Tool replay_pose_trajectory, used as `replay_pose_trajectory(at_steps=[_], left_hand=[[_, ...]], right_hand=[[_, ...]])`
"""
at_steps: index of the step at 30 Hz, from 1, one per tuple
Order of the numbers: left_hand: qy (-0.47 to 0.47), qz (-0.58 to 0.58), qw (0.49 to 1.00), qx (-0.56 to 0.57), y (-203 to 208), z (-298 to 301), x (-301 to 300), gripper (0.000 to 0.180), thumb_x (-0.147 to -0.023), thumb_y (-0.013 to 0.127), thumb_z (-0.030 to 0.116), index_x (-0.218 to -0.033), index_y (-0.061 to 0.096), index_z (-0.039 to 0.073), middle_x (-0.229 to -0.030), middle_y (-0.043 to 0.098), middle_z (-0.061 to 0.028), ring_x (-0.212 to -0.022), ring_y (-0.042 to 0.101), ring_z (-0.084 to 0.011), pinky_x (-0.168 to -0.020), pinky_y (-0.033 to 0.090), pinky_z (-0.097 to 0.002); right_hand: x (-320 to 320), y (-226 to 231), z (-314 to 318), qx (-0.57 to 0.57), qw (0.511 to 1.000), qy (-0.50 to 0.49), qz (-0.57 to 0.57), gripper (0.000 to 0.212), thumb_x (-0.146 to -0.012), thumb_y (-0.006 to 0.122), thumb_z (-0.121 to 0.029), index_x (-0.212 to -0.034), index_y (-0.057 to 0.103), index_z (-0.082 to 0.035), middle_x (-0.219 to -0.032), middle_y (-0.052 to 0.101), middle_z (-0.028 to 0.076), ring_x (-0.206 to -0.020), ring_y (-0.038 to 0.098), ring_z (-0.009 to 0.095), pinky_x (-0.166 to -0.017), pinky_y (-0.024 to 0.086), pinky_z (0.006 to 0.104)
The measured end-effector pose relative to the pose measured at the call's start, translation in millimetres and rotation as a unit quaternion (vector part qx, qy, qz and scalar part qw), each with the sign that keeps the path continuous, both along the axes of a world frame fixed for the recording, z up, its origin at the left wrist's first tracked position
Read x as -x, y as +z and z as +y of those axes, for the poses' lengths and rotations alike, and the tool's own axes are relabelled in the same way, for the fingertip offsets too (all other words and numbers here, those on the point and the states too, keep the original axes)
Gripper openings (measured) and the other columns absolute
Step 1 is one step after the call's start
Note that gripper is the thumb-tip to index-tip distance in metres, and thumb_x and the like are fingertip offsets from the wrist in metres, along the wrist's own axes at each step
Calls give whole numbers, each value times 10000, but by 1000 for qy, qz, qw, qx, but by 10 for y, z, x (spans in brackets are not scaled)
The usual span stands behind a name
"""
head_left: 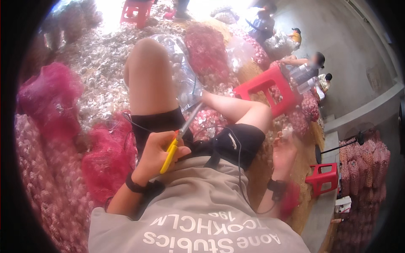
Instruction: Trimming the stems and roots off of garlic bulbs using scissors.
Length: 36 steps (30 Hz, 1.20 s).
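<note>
My left hand (157,152) is closed around yellow-handled scissors (169,157), held above my lap. Their long metal blades point up and to the right, past my raised knee. Out to the right, beside my bent leg, my right hand (283,152) has its fingers curled around a small whitish garlic bulb (287,132). Between my legs lie pinkish garlic bulbs (206,121), partly covered by the blades. A clear plastic bag (182,69) rests behind my raised knee.
White garlic and trimmings (103,63) cover the floor ahead. Pink mesh sacks (52,99) crowd my left. A red stool (274,90) lies tipped beside my right knee; another red stool (324,179) is farther right. Several people sit at the upper right, near stacked garlic sacks (363,162).
</note>
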<state>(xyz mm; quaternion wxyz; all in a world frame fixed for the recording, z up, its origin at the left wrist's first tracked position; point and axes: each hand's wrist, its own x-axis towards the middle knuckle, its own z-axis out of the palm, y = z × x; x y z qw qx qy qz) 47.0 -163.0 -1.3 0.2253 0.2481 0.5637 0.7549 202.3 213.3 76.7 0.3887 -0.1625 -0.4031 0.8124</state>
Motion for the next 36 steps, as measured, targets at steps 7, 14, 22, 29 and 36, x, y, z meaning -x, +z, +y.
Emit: replay_pose_trajectory(at_steps=[7, 14, 22, 29, 36], left_hand=[[-7, -10, 1000, -18, -17, 21, 5, 323, -869, 837, 255, -874, 669, -21, -713, 616, -16, -535, 584, -67, -464, 465, -203], [-28, -9, 1000, -2, -84, -13, 2, 301, -883, 826, 239, -912, 671, -18, -739, 633, -30, -562, 601, -76, -477, 477, -212], [-6, -28, 999, -30, -17, 29, -11, 240, -877, 822, 197, -836, 676, 11, -656, 601, 3, -545, 572, -58, -515, 447, -199], [-19, -23, 999, -38, -223, -18, 40, 399, -881, 836, 232, -1123, 655, -29, -842, 686, -85, -570, 638, -112, -464, 509, -232], [-35, -20, 998, -37, -220, -30, 55, 349, -879, 837, 237, -1028, 678, -37, -833, 688, -83, -566, 646, -117, -475, 519, -235]], right_hand=[[26, -365, -88, -262, 904, 96, -324, 181, -945, 683, -93, -1123, 680, -57, -926, 673, 45, -729, 630, 83, -551, 505, 227], [386, -321, -329, -560, 674, 125, -466, 226, -854, 805, -169, -974, 714, 0, -766, 692, 65, -677, 641, 115, -642, 527, 302], [788, -84, -429, -334, 886, 220, -233, 372, -873, 677, 30, -1238, 605, 9, -1089, 711, 141, -1004, 706, 205, -890, 586, 284], [1147, -230, -121, -103, 954, 208, -190, 291, -900, 615, -7, -1190, 589, 1, -1055, 658, 138, -1013, 716, 279, -827, 635, 326], [989, -636, 1097, 231, 948, 109, 190, 269, -931, 529, -93, -1161, 572, 38, -1015, 640, 154, -954, 690, 290, -729, 652, 351]])
